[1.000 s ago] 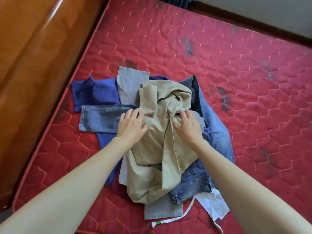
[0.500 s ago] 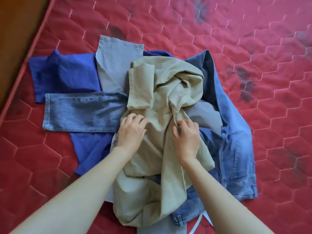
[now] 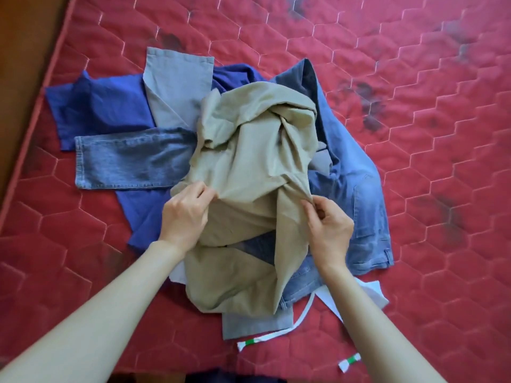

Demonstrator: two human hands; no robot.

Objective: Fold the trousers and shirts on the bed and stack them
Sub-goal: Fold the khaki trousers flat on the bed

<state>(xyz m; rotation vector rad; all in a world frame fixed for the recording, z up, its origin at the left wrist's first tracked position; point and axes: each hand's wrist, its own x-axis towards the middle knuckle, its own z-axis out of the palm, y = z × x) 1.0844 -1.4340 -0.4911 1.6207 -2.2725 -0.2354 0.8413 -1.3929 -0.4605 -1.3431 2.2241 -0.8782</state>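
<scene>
A crumpled pair of beige trousers point(image 3: 257, 150) tops a heap of clothes on the red mattress point(image 3: 414, 64). My left hand point(image 3: 185, 214) pinches the beige cloth at its left side. My right hand point(image 3: 329, 230) pinches a twisted fold of the same cloth at its right side. Under it lie blue jeans point(image 3: 132, 158) with one leg pointing left, a dark blue shirt point(image 3: 96, 109), grey trousers point(image 3: 177, 84) and, mostly hidden, a white garment point(image 3: 370, 295) at the near right.
A wooden bed frame point(image 3: 25, 51) runs along the left edge of the mattress. White drawstring ends with green marks point(image 3: 250, 342) lie near the front edge. Dark stains point(image 3: 370, 106) mark the mattress to the right of the pile.
Both hands went from lying flat on the beige trousers to pinching the cloth and lifting it a little. The hands have spread apart. The camera has come closer to the pile.
</scene>
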